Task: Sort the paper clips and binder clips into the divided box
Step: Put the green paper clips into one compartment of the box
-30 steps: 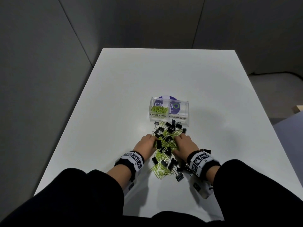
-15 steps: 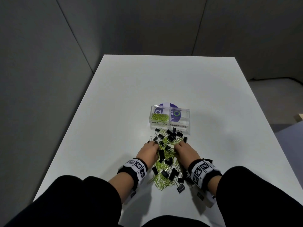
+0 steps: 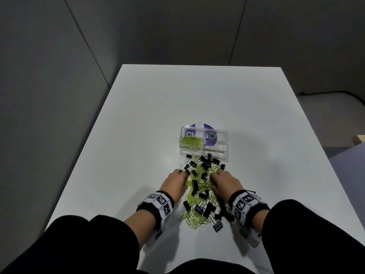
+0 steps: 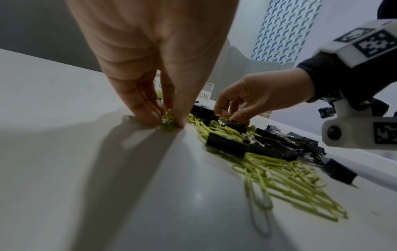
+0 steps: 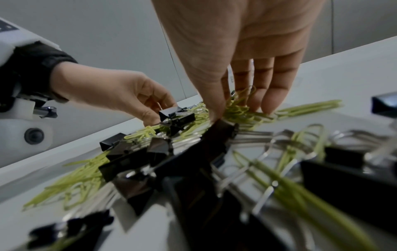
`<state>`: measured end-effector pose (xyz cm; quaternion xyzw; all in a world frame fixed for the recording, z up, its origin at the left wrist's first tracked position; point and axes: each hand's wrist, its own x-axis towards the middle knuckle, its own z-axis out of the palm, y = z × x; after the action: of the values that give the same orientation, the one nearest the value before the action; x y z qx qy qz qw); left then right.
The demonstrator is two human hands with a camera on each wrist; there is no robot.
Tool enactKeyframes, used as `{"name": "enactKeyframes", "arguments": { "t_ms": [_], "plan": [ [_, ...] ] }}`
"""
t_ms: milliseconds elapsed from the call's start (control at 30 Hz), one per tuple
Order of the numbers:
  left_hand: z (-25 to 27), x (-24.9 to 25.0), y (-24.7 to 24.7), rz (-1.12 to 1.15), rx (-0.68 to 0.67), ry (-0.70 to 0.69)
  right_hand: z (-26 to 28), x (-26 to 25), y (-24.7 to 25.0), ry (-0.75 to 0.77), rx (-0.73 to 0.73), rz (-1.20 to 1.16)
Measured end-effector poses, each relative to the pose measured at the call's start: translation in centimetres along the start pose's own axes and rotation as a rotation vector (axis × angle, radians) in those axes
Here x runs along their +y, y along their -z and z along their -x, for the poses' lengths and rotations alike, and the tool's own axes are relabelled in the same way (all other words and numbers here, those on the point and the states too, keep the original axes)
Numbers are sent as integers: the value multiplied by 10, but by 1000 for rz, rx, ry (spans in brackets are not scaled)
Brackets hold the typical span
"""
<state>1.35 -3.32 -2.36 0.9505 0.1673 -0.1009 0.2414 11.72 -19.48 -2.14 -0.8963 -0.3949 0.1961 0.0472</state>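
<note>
A clear divided box [image 3: 223, 155] stands on the white table, with green paper clips [image 3: 192, 140] in its left part, labelled PAPER CLIPS. Its right part, labelled BINDER CLIPS, holds no clips that I can see. In front of it lies a mixed pile [image 3: 200, 186] of green paper clips and black binder clips [image 3: 205, 160]. My left hand [image 4: 168, 121] is at the pile's left edge and pinches a small bunch of green paper clips against the table. My right hand [image 5: 234, 107] is at the pile's right side, thumb and fingers closed on a tuft of green paper clips beside a black binder clip [image 5: 221, 129].
The white table [image 3: 197, 95] stretches beyond the box, with grey walls behind and to the left. More binder clips [image 3: 217, 227] and paper clips [image 3: 194, 219] lie between my wrists, near the table's front edge. Both wrists carry marker-covered camera bands.
Both hands have crept a little forward along the pile's sides toward the box, and their fingers have closed on green paper clips. The view has shifted slightly.
</note>
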Motion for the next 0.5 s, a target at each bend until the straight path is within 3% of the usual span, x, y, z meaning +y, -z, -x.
{"name": "enactKeyframes", "arguments": {
  "t_ms": [500],
  "plan": [
    [-13, -2, 13, 87, -164, 27, -3, 9, 12, -41, -47, -74]
  ]
}}
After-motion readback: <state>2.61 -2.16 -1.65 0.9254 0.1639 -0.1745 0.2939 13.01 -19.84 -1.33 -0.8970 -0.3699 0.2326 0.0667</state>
